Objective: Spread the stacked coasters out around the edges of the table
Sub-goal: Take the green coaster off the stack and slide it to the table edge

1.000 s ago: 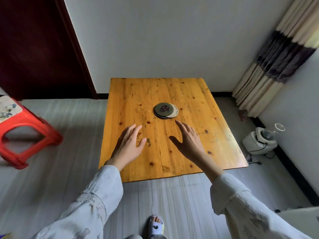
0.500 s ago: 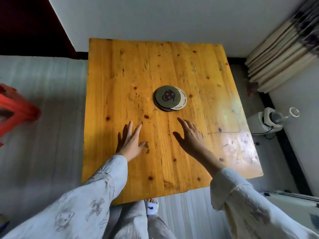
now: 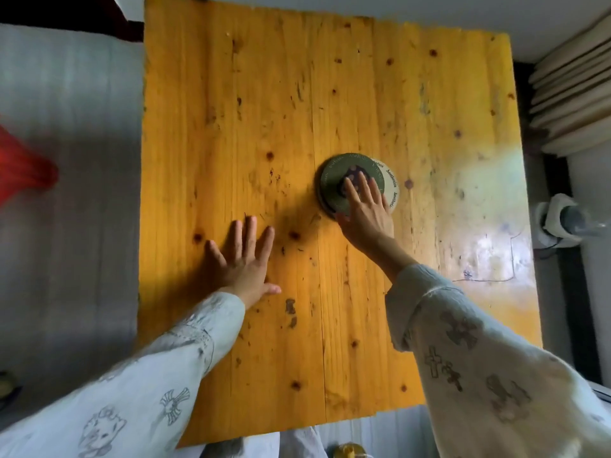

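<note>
A stack of round coasters lies near the middle of the yellow wooden table. The top coaster is dark green with a dark motif. A cream coaster with printed lettering pokes out from under it on the right. My right hand lies flat on the stack, fingers spread over the top coaster and thumb at its near edge, gripping nothing. My left hand rests flat on the bare wood to the left of the stack, fingers apart, holding nothing.
A red stool stands on the grey floor to the left. A white appliance sits on the floor to the right, with folded curtain behind it. A wall runs along the table's far edge.
My right hand has reached forward from the near half of the table onto the coaster stack. My left hand has slid forward and spread flat. My head has moved closer over the table.
</note>
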A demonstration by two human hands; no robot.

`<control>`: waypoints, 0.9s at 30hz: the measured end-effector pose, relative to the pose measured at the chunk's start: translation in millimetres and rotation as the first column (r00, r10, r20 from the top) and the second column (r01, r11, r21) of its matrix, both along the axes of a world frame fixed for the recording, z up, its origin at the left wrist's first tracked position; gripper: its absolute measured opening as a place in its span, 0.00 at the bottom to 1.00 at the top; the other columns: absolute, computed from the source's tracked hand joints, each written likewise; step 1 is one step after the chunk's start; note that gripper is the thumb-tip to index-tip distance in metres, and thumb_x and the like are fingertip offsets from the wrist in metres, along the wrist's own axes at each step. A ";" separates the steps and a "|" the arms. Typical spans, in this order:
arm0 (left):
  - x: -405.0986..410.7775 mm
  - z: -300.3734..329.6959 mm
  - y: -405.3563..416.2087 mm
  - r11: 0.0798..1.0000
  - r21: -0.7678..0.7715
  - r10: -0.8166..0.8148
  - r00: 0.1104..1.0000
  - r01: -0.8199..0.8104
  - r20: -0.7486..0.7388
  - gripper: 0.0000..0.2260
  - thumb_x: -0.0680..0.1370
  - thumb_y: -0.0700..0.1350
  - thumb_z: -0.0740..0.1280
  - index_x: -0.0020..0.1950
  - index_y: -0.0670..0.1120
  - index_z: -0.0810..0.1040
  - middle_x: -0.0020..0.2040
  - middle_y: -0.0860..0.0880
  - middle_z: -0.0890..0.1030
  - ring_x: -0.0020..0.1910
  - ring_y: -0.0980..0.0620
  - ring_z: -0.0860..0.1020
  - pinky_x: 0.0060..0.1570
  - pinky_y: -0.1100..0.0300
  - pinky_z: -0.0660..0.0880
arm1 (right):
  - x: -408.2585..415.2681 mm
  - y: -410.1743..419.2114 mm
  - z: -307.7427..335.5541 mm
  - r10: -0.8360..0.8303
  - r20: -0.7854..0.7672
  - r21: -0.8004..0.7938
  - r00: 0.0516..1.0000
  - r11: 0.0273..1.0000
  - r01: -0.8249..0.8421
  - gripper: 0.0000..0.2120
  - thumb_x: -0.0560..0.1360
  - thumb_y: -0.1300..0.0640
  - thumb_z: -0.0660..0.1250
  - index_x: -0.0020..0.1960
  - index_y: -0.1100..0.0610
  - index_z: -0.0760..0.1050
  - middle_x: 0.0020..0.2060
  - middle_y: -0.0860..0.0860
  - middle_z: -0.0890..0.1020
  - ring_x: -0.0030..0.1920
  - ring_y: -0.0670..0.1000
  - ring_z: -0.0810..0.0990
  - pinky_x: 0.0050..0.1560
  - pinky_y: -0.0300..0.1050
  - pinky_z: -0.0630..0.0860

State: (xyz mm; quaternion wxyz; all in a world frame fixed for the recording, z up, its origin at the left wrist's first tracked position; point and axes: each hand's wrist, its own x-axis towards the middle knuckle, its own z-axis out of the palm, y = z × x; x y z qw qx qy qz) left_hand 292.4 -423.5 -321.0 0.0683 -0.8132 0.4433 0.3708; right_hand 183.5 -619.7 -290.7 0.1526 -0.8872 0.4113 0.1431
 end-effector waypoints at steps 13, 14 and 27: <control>-2.8 -0.5 -6.2 0.997 0.068 -0.020 0.999 0.018 0.026 0.51 0.68 0.61 0.66 0.65 0.51 0.23 0.70 0.41 0.25 0.69 0.39 0.26 0.62 0.26 0.39 | -7.9 -18.7 -12.3 0.114 -0.061 -0.020 0.992 0.993 -0.115 0.33 0.75 0.48 0.63 0.75 0.51 0.52 0.77 0.56 0.54 0.76 0.59 0.53 0.71 0.60 0.59; -2.4 -0.5 -6.3 0.997 0.071 -0.020 0.999 0.018 0.027 0.51 0.68 0.61 0.66 0.65 0.51 0.23 0.70 0.41 0.25 0.69 0.39 0.26 0.62 0.26 0.39 | -7.9 -17.6 -11.6 0.136 -0.078 -0.032 0.988 0.990 -0.139 0.32 0.76 0.49 0.62 0.75 0.52 0.51 0.77 0.57 0.54 0.76 0.59 0.53 0.71 0.61 0.59; -4.0 0.4 -2.9 0.999 0.031 0.006 0.998 -0.008 0.070 0.49 0.69 0.60 0.66 0.69 0.54 0.28 0.70 0.45 0.24 0.70 0.43 0.28 0.66 0.30 0.39 | -50.0 14.4 -10.4 0.286 0.053 -0.109 0.957 0.954 -0.279 0.21 0.80 0.60 0.54 0.71 0.64 0.61 0.72 0.61 0.65 0.73 0.60 0.63 0.72 0.56 0.63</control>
